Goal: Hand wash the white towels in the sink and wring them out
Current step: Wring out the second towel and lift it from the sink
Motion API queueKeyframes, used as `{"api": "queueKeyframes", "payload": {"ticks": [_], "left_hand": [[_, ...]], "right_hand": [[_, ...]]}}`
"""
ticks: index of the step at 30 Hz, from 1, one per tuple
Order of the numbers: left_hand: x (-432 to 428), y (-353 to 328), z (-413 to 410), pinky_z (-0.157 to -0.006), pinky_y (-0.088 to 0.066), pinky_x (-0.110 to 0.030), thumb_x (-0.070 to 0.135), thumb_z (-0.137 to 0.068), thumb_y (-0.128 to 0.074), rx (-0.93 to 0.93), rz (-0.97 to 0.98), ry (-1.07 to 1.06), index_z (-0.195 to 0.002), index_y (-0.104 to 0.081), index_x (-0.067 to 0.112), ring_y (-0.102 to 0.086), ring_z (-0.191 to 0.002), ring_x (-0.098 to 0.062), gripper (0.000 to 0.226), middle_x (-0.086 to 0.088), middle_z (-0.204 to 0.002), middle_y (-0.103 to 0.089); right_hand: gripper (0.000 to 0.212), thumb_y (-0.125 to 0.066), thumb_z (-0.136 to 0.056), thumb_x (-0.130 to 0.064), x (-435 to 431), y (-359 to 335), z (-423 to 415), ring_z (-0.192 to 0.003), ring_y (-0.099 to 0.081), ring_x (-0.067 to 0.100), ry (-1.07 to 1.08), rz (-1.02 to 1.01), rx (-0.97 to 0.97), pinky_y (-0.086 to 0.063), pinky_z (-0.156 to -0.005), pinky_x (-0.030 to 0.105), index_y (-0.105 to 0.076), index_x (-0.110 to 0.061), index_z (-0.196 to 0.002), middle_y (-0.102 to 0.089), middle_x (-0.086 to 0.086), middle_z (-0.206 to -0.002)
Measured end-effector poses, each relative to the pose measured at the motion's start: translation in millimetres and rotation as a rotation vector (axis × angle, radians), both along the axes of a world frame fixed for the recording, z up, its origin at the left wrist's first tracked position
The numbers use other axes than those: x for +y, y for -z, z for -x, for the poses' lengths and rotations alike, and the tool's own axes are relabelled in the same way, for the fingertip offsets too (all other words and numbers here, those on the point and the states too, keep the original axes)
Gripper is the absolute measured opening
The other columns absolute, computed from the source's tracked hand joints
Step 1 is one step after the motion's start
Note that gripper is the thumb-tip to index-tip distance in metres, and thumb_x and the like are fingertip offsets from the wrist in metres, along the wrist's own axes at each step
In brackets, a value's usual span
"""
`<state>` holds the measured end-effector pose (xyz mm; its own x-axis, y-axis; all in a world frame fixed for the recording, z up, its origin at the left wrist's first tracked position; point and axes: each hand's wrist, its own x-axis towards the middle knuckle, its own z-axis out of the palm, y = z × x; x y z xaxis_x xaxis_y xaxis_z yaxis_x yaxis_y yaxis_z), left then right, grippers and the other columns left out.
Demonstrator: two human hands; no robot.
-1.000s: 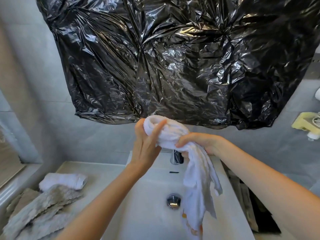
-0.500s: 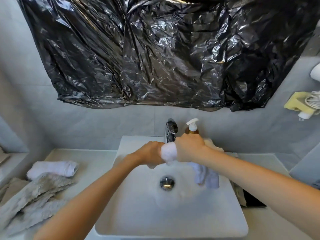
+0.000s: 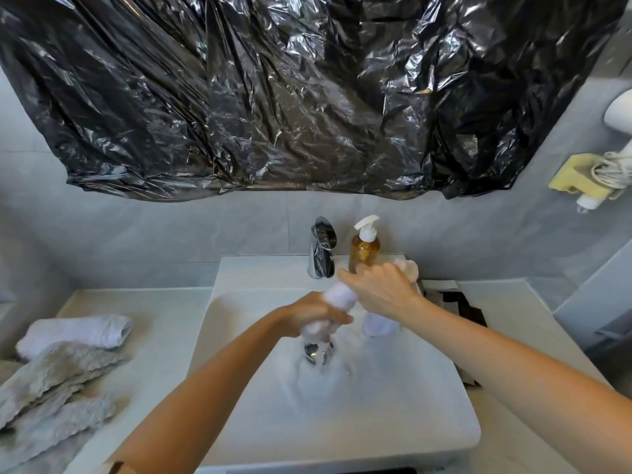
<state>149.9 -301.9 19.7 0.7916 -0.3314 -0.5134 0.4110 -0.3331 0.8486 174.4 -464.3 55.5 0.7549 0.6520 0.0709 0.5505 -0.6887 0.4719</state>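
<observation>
both hands over the white sink (image 3: 393,422), holding one white towel (image 3: 340,295) twisted into a tight roll above the drain (image 3: 316,352). left hand (image 3: 309,318) grips the lower end of the roll, fingers curled fully round it, thumb side toward the right. right hand (image 3: 379,290) is on the upper end, palm down over the roll; its fingers lie fairly straight and close together, pointing left toward the faucet (image 3: 322,248); cannot tell whether the thumb wraps underneath. a loose tail of the same towel hangs below the right wrist, into the basin. water and foam blur around the drain directly under the left hand.

amber soap pump bottle (image 3: 365,246) stands just right of the faucet on the back ledge of the sink, right behind the right hand's fingertips. a second rolled white towel (image 3: 77,331) lies on the counter (image 3: 160,336) at left, well apart from the sink, touching a pile of grey rough cloths (image 3: 48,395) nearer the camera. black plastic sheet (image 3: 290,97) covers the wall above. yellow holder (image 3: 578,179) with a coiled white cord on the wall at right.
</observation>
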Motion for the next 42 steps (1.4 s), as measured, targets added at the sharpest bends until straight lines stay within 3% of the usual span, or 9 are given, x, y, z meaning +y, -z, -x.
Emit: {"api": "queueKeyframes", "payload": {"ticks": [3, 7, 11, 14, 19, 25, 30, 34, 42], "left_hand": [[7.0, -8.6, -6.0, -0.062, -0.054, -0.030, 0.014, -0.082, -0.077, 0.009, 0.018, 0.111, -0.110, -0.058, 0.005, -0.063, -0.068, -0.017, 0.035, -0.006, -0.080, -0.063], [17.6, -10.4, -4.5, -0.075, -0.057, -0.024, 0.011, -0.078, -0.081, -0.102, 0.050, -0.041, -0.113, -0.055, 0.019, -0.066, -0.085, -0.015, 0.044, -0.003, -0.100, -0.066], [16.4, 6.4, 12.0, -0.075, -0.053, -0.026, 0.031, -0.068, -0.088, -0.580, -0.076, -0.170, -0.104, -0.065, 0.024, -0.064, -0.087, -0.006, 0.043, 0.006, -0.098, -0.070], [20.7, 34.1, 41.5, -0.080, -0.056, -0.024, 0.041, -0.066, -0.087, -0.876, -0.219, -0.331, -0.129, -0.048, 0.034, -0.055, -0.113, 0.000, 0.074, 0.014, -0.134, -0.050], [25.7, 38.9, 25.4, -0.111, -0.037, -0.050, 0.005, -0.060, -0.089, -1.666, -0.760, -0.113, -0.147, -0.022, 0.030, -0.030, -0.137, -0.037, 0.112, -0.015, -0.148, -0.023], [14.7, -18.1, -14.8, -0.104, -0.042, -0.050, 0.002, -0.094, -0.057, -2.112, -0.741, -0.051, -0.118, -0.058, 0.008, -0.048, -0.122, -0.035, 0.024, -0.012, -0.126, -0.058], [15.5, -23.5, -14.0, -0.052, -0.047, -0.031, -0.002, -0.054, -0.073, -1.747, -0.928, 0.331, -0.089, -0.065, 0.004, -0.061, -0.067, -0.031, 0.037, -0.010, -0.080, -0.065], [1.6, -10.1, 3.9, -0.072, -0.043, -0.035, 0.011, -0.079, -0.060, -0.957, -1.050, 0.338, -0.113, -0.055, 0.009, -0.060, -0.097, -0.035, 0.035, -0.011, -0.110, -0.064], [-19.6, 24.3, 8.8, -0.070, -0.040, -0.023, 0.028, -0.084, -0.069, -0.546, -0.549, -0.009, -0.104, -0.064, 0.014, -0.062, -0.092, -0.022, 0.025, -0.002, -0.100, -0.068]], "right_hand": [[0.065, -0.073, -0.061, -0.011, -10.6, 3.5, -2.0, -0.039, -0.055, 0.026, -0.053, 0.003, 0.046, -0.009, -0.039, 0.023, -0.047, -0.033, -0.117, -0.061, 0.005, -0.081], [0.044, -0.054, -0.086, -0.027, -15.0, -6.9, -3.8, -0.092, -0.065, 0.032, 0.083, -0.179, 0.225, -0.040, -0.064, 0.034, -0.042, -0.038, -0.127, -0.063, 0.001, -0.111], [0.028, -0.071, -0.077, -0.039, -20.6, -18.8, -12.8, -0.098, -0.062, 0.022, 0.313, -0.483, 0.666, -0.047, -0.076, 0.034, -0.055, -0.033, -0.099, -0.066, -0.005, -0.107], [0.038, -0.079, -0.076, -0.019, -33.8, -28.4, -14.8, -0.104, -0.063, 0.016, 0.426, -0.826, 1.051, -0.048, -0.090, 0.030, -0.064, -0.019, -0.111, -0.068, -0.001, -0.112], [0.026, -0.071, -0.085, -0.015, -42.8, -37.8, -16.0, -0.097, -0.068, 0.018, 0.564, -0.917, 1.460, -0.050, -0.091, 0.030, -0.065, -0.018, -0.110, -0.072, 0.004, -0.106], [0.049, -0.077, -0.078, -0.020, -26.7, -41.2, -10.0, -0.105, -0.064, 0.017, 0.488, -0.774, 1.544, -0.047, -0.095, 0.032, -0.057, -0.015, -0.123, -0.069, 0.004, -0.113], [0.074, -0.085, -0.055, -0.052, -3.4, -35.6, -10.6, -0.098, -0.063, 0.019, 0.516, -0.374, 1.082, -0.051, -0.090, 0.030, -0.059, -0.017, -0.115, -0.067, -0.001, -0.104], [0.039, -0.073, -0.071, -0.037, 10.4, -28.3, 13.3, -0.081, -0.058, 0.020, 0.522, -0.172, 0.693, -0.045, -0.068, 0.030, -0.053, -0.017, -0.098, -0.058, -0.001, -0.087], [0.031, -0.054, -0.089, -0.015, 7.6, -4.4, 15.1, -0.105, -0.063, 0.027, 0.233, 0.015, 0.206, -0.037, -0.071, 0.030, -0.055, -0.017, -0.120, -0.064, 0.005, -0.116]]}}
